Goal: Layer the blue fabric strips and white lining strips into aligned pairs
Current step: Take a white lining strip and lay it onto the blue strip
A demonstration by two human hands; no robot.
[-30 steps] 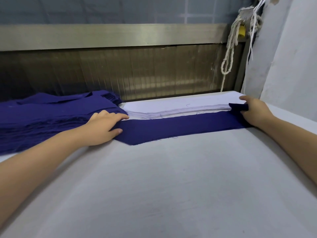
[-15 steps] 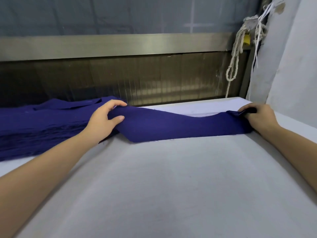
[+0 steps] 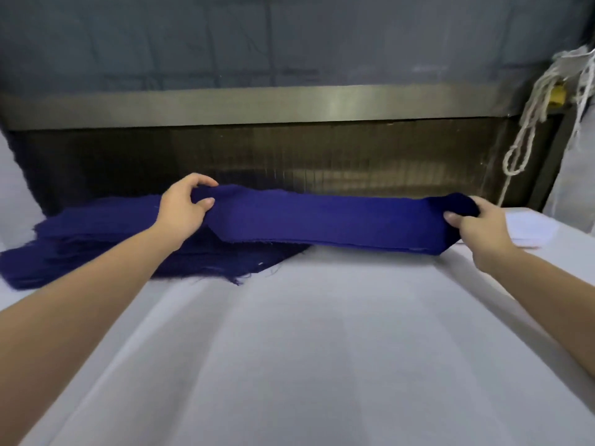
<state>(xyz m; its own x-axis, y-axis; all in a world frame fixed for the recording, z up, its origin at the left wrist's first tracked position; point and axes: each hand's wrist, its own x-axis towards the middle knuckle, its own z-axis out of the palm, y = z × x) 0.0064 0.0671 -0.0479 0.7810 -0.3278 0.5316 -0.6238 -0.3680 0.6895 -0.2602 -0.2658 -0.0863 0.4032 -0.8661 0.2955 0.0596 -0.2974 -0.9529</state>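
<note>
Soft, even light leaves only faint shadows on the white table (image 3: 289,365). The steel rail (image 3: 338,103) carries a dull glare. Straight lines bow toward the edges, slightly blurred.

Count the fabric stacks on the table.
2. The blue stack lies at left, beneath the left hand; the white stack lies far right, mostly hidden by the held strip and right hand.

White-covered table (image 3: 322,365), ribbed metal panel (image 3: 322,156) behind, knotted rope (image 3: 528,123) at right.
</note>
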